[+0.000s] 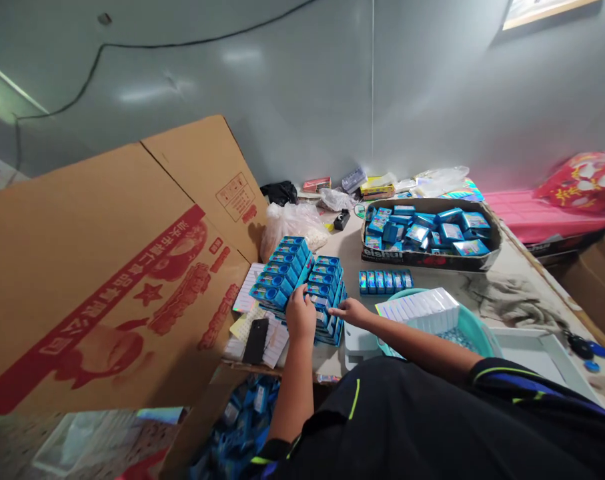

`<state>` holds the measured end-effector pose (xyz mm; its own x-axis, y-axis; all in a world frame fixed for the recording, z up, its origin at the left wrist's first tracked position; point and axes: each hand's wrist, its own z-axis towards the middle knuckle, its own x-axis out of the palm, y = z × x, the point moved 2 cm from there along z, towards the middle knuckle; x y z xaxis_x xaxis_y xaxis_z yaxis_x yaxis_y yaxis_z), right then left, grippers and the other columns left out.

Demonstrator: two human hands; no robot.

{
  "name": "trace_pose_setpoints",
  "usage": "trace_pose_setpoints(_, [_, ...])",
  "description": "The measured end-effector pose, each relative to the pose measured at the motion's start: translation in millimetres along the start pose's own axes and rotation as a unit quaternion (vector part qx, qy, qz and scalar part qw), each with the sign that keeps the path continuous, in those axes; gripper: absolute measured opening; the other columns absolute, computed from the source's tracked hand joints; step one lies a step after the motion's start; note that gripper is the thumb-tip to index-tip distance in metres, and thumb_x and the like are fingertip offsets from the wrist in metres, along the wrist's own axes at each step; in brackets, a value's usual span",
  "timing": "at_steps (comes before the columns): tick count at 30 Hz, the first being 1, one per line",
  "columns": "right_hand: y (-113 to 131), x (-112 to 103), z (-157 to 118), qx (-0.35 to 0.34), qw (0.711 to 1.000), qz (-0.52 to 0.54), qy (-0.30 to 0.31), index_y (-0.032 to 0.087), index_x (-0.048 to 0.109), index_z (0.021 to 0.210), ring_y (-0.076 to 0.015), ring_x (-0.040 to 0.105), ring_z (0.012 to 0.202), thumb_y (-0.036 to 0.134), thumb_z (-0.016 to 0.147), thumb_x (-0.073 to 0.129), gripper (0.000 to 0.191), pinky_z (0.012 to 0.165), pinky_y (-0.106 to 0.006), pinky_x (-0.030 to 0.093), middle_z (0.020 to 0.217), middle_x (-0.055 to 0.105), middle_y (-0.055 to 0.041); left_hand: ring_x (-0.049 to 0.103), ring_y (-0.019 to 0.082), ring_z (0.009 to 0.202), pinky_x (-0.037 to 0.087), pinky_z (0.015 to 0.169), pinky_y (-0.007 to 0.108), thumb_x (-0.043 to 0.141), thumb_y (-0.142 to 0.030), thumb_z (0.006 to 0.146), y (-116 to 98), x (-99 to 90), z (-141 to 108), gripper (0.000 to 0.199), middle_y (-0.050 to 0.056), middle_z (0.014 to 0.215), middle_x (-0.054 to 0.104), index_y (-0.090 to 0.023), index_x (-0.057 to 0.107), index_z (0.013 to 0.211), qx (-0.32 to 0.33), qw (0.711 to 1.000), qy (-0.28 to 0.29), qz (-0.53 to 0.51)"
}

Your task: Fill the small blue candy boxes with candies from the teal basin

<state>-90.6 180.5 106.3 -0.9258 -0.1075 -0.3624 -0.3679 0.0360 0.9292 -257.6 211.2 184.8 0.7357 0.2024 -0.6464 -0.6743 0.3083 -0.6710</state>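
Small blue boxes stand in two stacked blocks on the table, a left stack [281, 270] and a right stack [327, 273], several rows high. My left hand [301, 313] is at the near left side of the right stack, its fingers curled against a blue box [319, 302]. My right hand [353, 312] reaches in from the other side, fingertips closed on the right edge of the boxes there. The hands partly hide the near boxes. A black phone [255, 341] lies on papers beside my left hand.
A black-edged carton tray [432, 259] of loose blue boxes stands at the back right, behind a short row of boxes [385, 282]. A teal basin [482, 330] holds white strips [422, 312]. A large cardboard box [117, 267] rises left; a carton of blue pieces [237, 427] sits below.
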Motion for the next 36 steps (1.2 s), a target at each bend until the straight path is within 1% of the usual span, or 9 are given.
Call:
trace_pose_setpoints(6, [-2, -32, -19, -0.006, 0.996, 0.057, -0.066, 0.017, 0.064, 0.067, -0.0178, 0.057, 0.069, 0.078, 0.093, 0.03, 0.075, 0.068, -0.029, 0.043, 0.067, 0.062, -0.0046, 0.067, 0.024, 0.109, 0.05, 0.102, 0.039, 0.047, -0.02, 0.095, -23, -16.2, -23, 0.03, 0.015, 0.112, 0.072, -0.017, 0.068, 0.116, 0.091, 0.993, -0.068, -0.029])
trace_pose_setpoints(11, [25, -69, -28, -0.051, 0.989, 0.087, -0.111, 0.017, 0.066, 0.08, -0.0191, 0.058, 0.08, 0.073, 0.097, 0.024, 0.073, 0.079, -0.03, 0.045, 0.081, 0.066, -0.0065, 0.066, 0.025, 0.108, 0.048, 0.104, 0.039, 0.046, -0.015, 0.093, -36, -18.9, -26, 0.03, 0.014, 0.107, 0.073, -0.017, 0.074, 0.103, 0.152, 0.988, -0.016, 0.023])
trace_pose_setpoints(16, [52, -79, -39, -0.081, 0.981, 0.102, -0.146, 0.018, 0.063, 0.073, -0.0191, 0.056, 0.076, 0.074, 0.097, 0.029, 0.07, 0.075, -0.03, 0.044, 0.075, 0.063, -0.0057, 0.064, 0.029, 0.106, 0.047, 0.102, 0.044, 0.052, -0.012, 0.084, -30, -5.2, -16, 0.026, 0.012, 0.106, 0.074, -0.02, 0.076, 0.089, 0.057, 0.989, 0.061, 0.122])
trace_pose_setpoints(19, [62, -78, -43, -0.095, 0.978, 0.112, -0.145, 0.018, 0.063, 0.075, -0.0186, 0.056, 0.076, 0.073, 0.097, 0.031, 0.068, 0.075, -0.03, 0.044, 0.076, 0.062, -0.0049, 0.064, 0.031, 0.105, 0.048, 0.099, 0.045, 0.052, -0.017, 0.086, -37, -8.3, -11, 0.024, 0.015, 0.105, 0.073, -0.018, 0.075, 0.088, 0.022, 0.989, 0.055, 0.132])
trace_pose_setpoints(21, [69, -78, -43, -0.103, 0.977, 0.125, -0.137, 0.017, 0.065, 0.078, -0.0183, 0.056, 0.077, 0.072, 0.098, 0.031, 0.067, 0.075, -0.03, 0.044, 0.076, 0.061, -0.0042, 0.063, 0.03, 0.112, 0.046, 0.102, 0.044, 0.05, -0.023, 0.092, -51, -15.2, -11, 0.027, 0.015, 0.113, 0.071, -0.017, 0.075, 0.099, 0.039, 0.994, 0.054, 0.09])
trace_pose_setpoints(24, [81, -81, -45, -0.115, 0.976, 0.152, -0.104, 0.017, 0.067, 0.087, -0.0183, 0.058, 0.078, 0.071, 0.098, 0.034, 0.065, 0.076, -0.03, 0.046, 0.079, 0.065, -0.0045, 0.064, 0.027, 0.114, 0.048, 0.101, 0.038, 0.056, -0.035, 0.095, -76, -23.5, -15, 0.031, 0.012, 0.121, 0.07, -0.02, 0.07, 0.118, 0.064, 0.988, 0.128, -0.055])
trace_pose_setpoints(28, [98, -86, -49, -0.136, 0.972, 0.179, -0.067, 0.016, 0.069, 0.094, -0.0187, 0.062, 0.08, 0.072, 0.098, 0.036, 0.065, 0.078, -0.031, 0.048, 0.083, 0.069, -0.006, 0.069, 0.025, 0.099, 0.05, 0.092, 0.036, 0.074, -0.035, 0.084, -97, -24.8, -23, 0.032, 0.008, 0.105, 0.075, -0.021, 0.072, 0.112, 0.061, 0.975, 0.181, -0.113])
trace_pose_setpoints(33, [110, -89, -53, -0.127, 0.975, 0.167, -0.067, 0.015, 0.07, 0.096, -0.0194, 0.064, 0.077, 0.071, 0.099, 0.035, 0.066, 0.075, -0.031, 0.048, 0.078, 0.07, -0.0063, 0.07, 0.024, 0.086, 0.052, 0.081, 0.035, 0.076, -0.031, 0.078, -92, -16.4, -25, 0.02, 0.007, 0.089, 0.076, -0.019, 0.075, 0.095, -0.005, 0.97, 0.175, -0.166])
trace_pose_setpoints(36, [120, -99, -57, -0.156, 0.971, 0.124, -0.134, 0.016, 0.07, 0.087, -0.0206, 0.064, 0.079, 0.065, 0.1, 0.039, 0.06, 0.077, -0.032, 0.047, 0.076, 0.069, -0.0069, 0.07, 0.024, 0.08, 0.053, 0.076, 0.034, 0.08, -0.033, 0.073, -83, -9.3, -25, 0.021, 0.007, 0.083, 0.075, -0.017, 0.074, 0.087, -0.083, 0.956, 0.171, -0.223])
